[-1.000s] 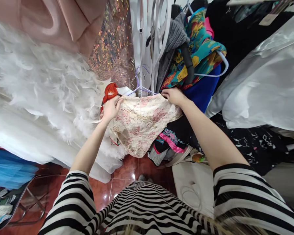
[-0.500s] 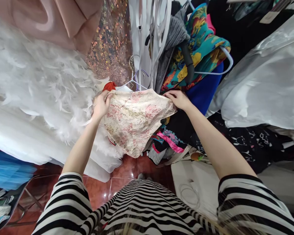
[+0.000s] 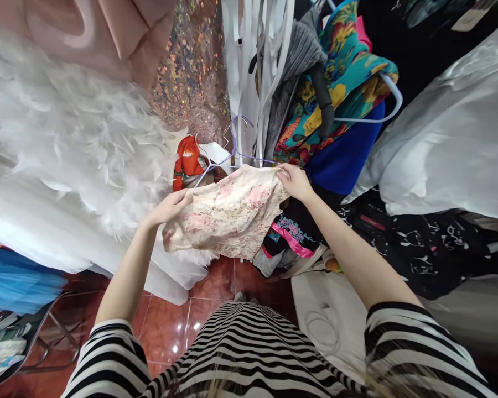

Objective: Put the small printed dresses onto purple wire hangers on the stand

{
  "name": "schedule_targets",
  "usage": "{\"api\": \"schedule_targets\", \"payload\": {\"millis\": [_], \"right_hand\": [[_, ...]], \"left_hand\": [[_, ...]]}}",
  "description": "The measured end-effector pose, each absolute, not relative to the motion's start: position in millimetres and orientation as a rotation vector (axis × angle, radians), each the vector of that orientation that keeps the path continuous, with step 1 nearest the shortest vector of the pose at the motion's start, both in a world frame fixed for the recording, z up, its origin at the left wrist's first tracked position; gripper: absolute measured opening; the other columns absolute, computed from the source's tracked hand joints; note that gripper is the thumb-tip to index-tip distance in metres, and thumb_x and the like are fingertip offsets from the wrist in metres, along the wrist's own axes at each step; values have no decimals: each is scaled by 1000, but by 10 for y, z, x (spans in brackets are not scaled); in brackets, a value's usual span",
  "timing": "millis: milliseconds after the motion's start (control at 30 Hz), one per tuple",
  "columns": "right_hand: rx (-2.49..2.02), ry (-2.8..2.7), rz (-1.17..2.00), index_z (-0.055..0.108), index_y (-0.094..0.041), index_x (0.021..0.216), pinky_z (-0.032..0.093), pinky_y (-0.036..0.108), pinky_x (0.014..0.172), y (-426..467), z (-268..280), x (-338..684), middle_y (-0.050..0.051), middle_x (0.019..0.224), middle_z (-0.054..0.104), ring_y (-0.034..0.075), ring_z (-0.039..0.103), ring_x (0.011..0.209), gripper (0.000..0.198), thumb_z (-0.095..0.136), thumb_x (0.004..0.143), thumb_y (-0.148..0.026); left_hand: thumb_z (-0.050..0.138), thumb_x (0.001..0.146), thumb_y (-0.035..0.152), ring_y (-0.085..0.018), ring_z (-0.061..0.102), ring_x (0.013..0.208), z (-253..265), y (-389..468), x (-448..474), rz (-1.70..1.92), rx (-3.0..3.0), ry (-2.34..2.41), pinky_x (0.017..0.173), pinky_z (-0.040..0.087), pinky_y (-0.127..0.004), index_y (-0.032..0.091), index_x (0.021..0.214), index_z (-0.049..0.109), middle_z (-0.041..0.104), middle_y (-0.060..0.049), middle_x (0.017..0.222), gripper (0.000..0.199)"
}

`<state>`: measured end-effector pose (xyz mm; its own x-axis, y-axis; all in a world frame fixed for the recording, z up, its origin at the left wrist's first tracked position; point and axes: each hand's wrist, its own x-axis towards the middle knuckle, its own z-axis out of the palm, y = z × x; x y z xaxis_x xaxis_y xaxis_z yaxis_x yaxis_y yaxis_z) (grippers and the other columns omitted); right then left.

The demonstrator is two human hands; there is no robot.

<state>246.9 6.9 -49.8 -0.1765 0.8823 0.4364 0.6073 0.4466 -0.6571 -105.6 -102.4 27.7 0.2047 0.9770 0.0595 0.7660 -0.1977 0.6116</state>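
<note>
A cream top with pink floral print [image 3: 232,213] hangs stretched between my two hands, tilted down to the left. My left hand [image 3: 172,207] pinches its upper left edge. At the upper right corner, my right hand [image 3: 295,181] has its fingers closed on the fabric. Behind the top shows a light-coloured clothes hanger [image 3: 208,166], partly hidden by the cloth. A purple hanger [image 3: 234,138] is just beyond it. Red cloth [image 3: 187,160] lies close past my left hand.
White feathered garments [image 3: 87,138] fill the left side. A sequinned fabric [image 3: 191,72] and a teal floral garment [image 3: 336,72] hang ahead. White satin [image 3: 452,132] is at right. Below are a red tiled floor [image 3: 166,326], a white surface [image 3: 327,315] and a chair [image 3: 45,337].
My left hand has come down toward me, tilting the top. My right hand has lowered slightly. The hanger behind has tilted, and more of the red cloth and purple hanger shows.
</note>
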Motion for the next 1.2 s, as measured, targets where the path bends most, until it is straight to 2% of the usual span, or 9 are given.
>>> {"api": "schedule_targets", "payload": {"millis": [233, 433, 500, 600, 700, 800, 933, 1100, 1200], "right_hand": [[-1319, -1977, 540, 61, -23, 86, 53, 39, 78, 83, -544, 2242, 6, 77, 70, 25, 65, 76, 9, 53, 82, -25], [-1272, -1986, 323, 59, -20, 123, 49, 56, 93, -137, -499, 2137, 19, 119, 65, 38, 58, 112, 43, 60, 81, -30], [-1213, -1963, 297, 60, -21, 122, 48, 58, 96, -279, -362, 2102, 18, 121, 63, 38, 55, 116, 40, 59, 83, -32], [-973, -2067, 570, 63, -22, 104, 52, 46, 89, -544, -55, 2022, 10, 96, 66, 28, 62, 96, 26, 49, 95, -42], [-601, -2242, 1099, 61, -21, 94, 53, 34, 74, -822, 230, 1935, 2, 77, 63, 17, 60, 71, 48, 36, 101, -61], [-348, -2202, 1414, 54, -22, 95, 51, 29, 65, -1040, 382, 1919, -1, 73, 59, 13, 57, 63, 63, 29, 95, -80], [-346, -2130, 1477, 43, -24, 100, 51, 29, 65, -1209, 465, 2077, -2, 80, 55, 13, 56, 69, 67, 35, 85, -88], [-451, -2374, 1287, 44, -22, 117, 54, 31, 75, -1344, 583, 2366, 5, 106, 57, 18, 57, 91, 59, 67, 85, -65], [-533, -2486, 1066, 48, -21, 114, 54, 33, 79, -1393, 603, 2459, 4, 103, 58, 19, 56, 89, 43, 71, 84, -41]], "left_hand": [[63, 71, 51, -20, 60, 75, 296, -1293, -763, 779, 1707, 1349, 66, 52, -31, 22, 81, 62, 60, -1, 73, 31], [62, 70, 46, -20, 63, 67, 302, -1454, -702, 1130, 1457, 1467, 58, 53, -32, 22, 91, 68, 68, -3, 75, 32], [60, 76, 46, -20, 64, 67, 313, -1509, -699, 1230, 1461, 1537, 58, 54, -32, 22, 102, 69, 71, -3, 79, 36], [56, 86, 51, -20, 65, 69, 371, -1603, -596, 1311, 1541, 1621, 60, 55, -32, 23, 110, 68, 70, -4, 81, 39], [54, 89, 62, -18, 62, 68, 450, -1687, -367, 1280, 1654, 1548, 60, 54, -31, 23, 104, 66, 67, -4, 80, 43], [56, 85, 72, -15, 57, 68, 498, -1741, -108, 1220, 1787, 1357, 62, 54, -29, 23, 94, 61, 61, -2, 80, 50], [53, 88, 72, -17, 59, 80, 489, -1775, 137, 1179, 1890, 1188, 73, 55, -31, 24, 100, 56, 60, -3, 90, 50], [52, 92, 66, -17, 56, 79, 424, -1774, 276, 1077, 1925, 1110, 74, 53, -31, 24, 92, 51, 57, -2, 85, 42], [52, 95, 60, -18, 59, 82, 389, -1733, 334, 983, 1937, 1020, 78, 54, -32, 23, 94, 53, 61, -2, 87, 37]]}}
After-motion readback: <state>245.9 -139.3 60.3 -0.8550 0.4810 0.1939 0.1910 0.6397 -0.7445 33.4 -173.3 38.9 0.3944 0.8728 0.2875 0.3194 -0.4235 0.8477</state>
